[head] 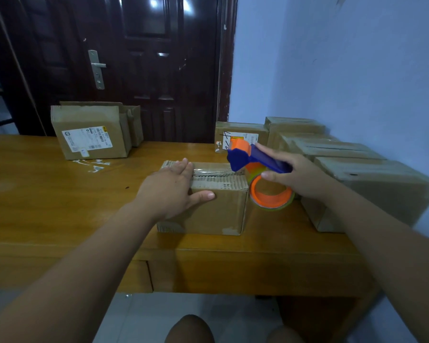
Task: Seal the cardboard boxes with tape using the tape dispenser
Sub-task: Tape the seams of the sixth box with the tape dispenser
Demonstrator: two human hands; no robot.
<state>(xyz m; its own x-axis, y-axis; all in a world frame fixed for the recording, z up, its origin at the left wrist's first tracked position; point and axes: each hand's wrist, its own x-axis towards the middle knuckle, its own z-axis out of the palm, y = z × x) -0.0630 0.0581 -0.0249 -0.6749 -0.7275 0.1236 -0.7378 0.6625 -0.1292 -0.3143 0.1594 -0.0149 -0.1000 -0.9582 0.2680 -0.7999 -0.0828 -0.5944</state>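
A small cardboard box [221,209] sits on the wooden table [60,194] in front of me, with clear tape running along its top seam. My left hand [171,189] lies flat on the box's left top, fingers straight, thumb against the front face. My right hand [295,177] grips the blue handle of the blue and orange tape dispenser [248,159], whose front end touches the right end of the box top. The orange tape roll [270,194] hangs beside the box's right side.
A row of several closed cardboard boxes [357,179] lines the blue wall on the right. A labelled box [240,136] stands behind the dispenser. A larger labelled box [89,132] sits at the back left, before a dark door [134,58]. Tape scraps [94,165] lie near it.
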